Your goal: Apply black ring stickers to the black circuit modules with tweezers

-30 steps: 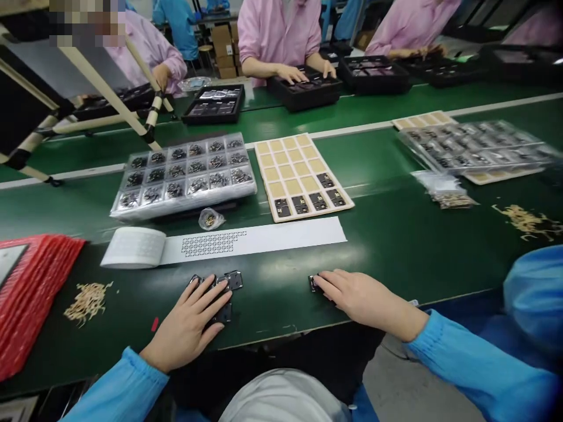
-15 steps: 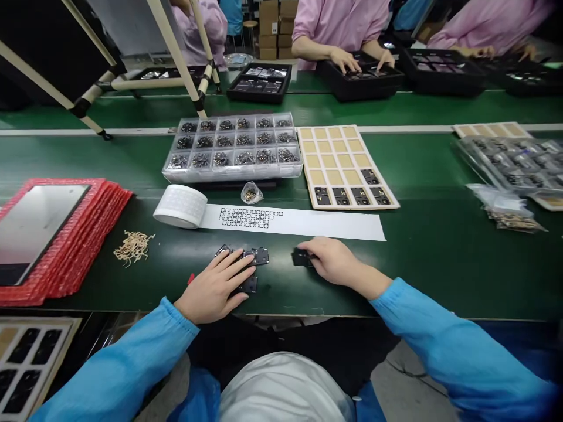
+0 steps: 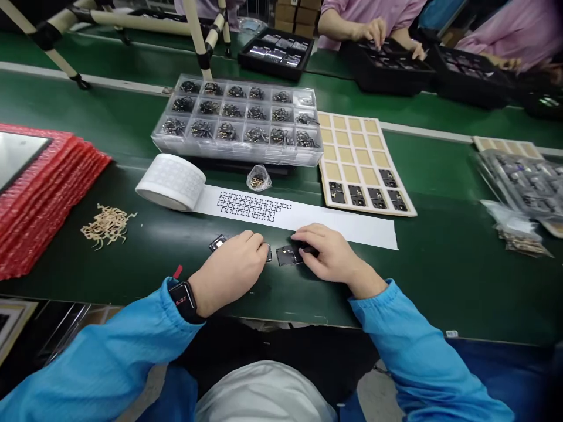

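My left hand is closed, with its fingers curled down over small black plates. The edge of one plate shows past the fingertips, and another black plate with a bright patch lies beyond the knuckles. To the right, my right hand grips a thin black plate by its right end, close to the table top. Bent fingers hide part of this plate. Just beyond both hands runs a white strip of small black-outlined square stickers, unrolled from a sticker roll.
Behind the strip stand a compartment box of small dark parts, a small bag and a gridded board with several black plates. Pale scraps and red bubble-wrap sheets lie left. Co-workers handle black trays opposite.
My left hand has gone from lying flat over the plates to curled fingers. My right hand has brought its plate left, closer to the left hand. The camera view has shifted and tilted.
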A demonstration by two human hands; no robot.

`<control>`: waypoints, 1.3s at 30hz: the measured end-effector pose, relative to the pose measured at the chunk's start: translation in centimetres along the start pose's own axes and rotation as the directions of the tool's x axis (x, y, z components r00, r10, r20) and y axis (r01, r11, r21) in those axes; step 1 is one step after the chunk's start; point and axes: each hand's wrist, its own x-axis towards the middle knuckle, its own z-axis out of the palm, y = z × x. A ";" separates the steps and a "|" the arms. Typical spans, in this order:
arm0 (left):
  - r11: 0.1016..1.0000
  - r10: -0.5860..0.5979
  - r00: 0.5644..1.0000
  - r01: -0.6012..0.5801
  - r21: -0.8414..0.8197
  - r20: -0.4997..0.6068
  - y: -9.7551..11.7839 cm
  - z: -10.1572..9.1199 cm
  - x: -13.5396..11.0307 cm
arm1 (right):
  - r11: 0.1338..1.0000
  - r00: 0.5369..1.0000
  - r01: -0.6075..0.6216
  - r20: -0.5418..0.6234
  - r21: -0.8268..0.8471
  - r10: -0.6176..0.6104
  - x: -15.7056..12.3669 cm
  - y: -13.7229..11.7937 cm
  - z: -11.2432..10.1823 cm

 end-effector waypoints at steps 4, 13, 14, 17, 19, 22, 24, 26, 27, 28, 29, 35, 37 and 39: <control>0.998 0.030 0.999 -0.031 0.058 0.015 0.1 -1.0 1.1 | 1.000 0.996 0.024 0.087 -0.012 -0.022 0.2 -0.3 -0.4; 0.976 -0.014 0.993 -0.013 -0.215 -0.120 -4.9 1.7 0.5 | 0.998 0.988 -0.067 0.140 -0.008 0.067 -1.1 0.5 1.1; 0.958 -0.029 0.995 0.000 -0.288 -0.096 -5.3 1.9 0.4 | 0.996 0.985 -0.084 0.151 -0.011 0.085 -1.3 0.5 1.2; 0.895 -0.052 0.999 0.042 -0.444 -0.012 -5.8 2.1 0.2 | 0.994 0.982 -0.111 0.154 -0.022 0.113 -1.8 0.4 1.3; 0.899 -0.045 0.999 0.038 -0.437 -0.005 -5.9 2.0 0.3 | 0.994 0.985 -0.102 0.138 -0.026 0.104 -1.7 0.3 1.2; 0.915 -0.061 0.994 0.019 -0.402 -0.093 -6.4 1.3 0.6 | 0.997 0.990 -0.073 0.115 -0.037 0.077 -1.3 0.1 1.0; 0.918 -0.110 0.978 0.032 -0.395 -0.176 -7.0 0.8 0.6 | 0.998 0.994 -0.051 0.092 -0.045 0.055 -0.9 0.0 0.9; 0.914 -0.152 0.966 0.056 -0.402 -0.211 -7.5 0.6 0.3 | 0.998 0.997 -0.032 0.065 -0.053 0.035 -0.6 -0.1 0.9; 0.909 -0.155 0.968 0.062 -0.411 -0.197 -7.6 0.6 0.1 | 0.998 0.998 -0.025 0.053 -0.056 0.028 -0.5 -0.1 0.9; 0.904 -0.140 0.976 0.058 -0.423 -0.165 -7.6 0.7 0.0 | 0.998 0.999 -0.021 0.043 -0.059 0.024 -0.4 -0.1 0.9; 0.900 -0.113 0.986 0.049 -0.433 -0.124 -7.4 0.8 -0.2 | 0.998 0.999 -0.017 0.034 -0.062 0.019 -0.3 -0.2 0.9; 0.929 -0.028 1.000 0.026 -0.368 0.001 -6.1 0.4 0.1 | 0.997 1.000 -0.005 -0.014 -0.073 0.004 0.3 -0.6 1.2; 0.932 -0.038 0.999 0.038 -0.361 0.009 -6.3 0.0 0.1 | 0.999 0.998 -0.020 -0.053 -0.032 0.018 0.5 -0.7 1.0; 0.934 -0.039 0.999 0.040 -0.355 0.009 -6.6 0.0 -0.1 | 0.993 0.986 -0.105 -0.124 0.062 0.112 0.5 -0.6 0.5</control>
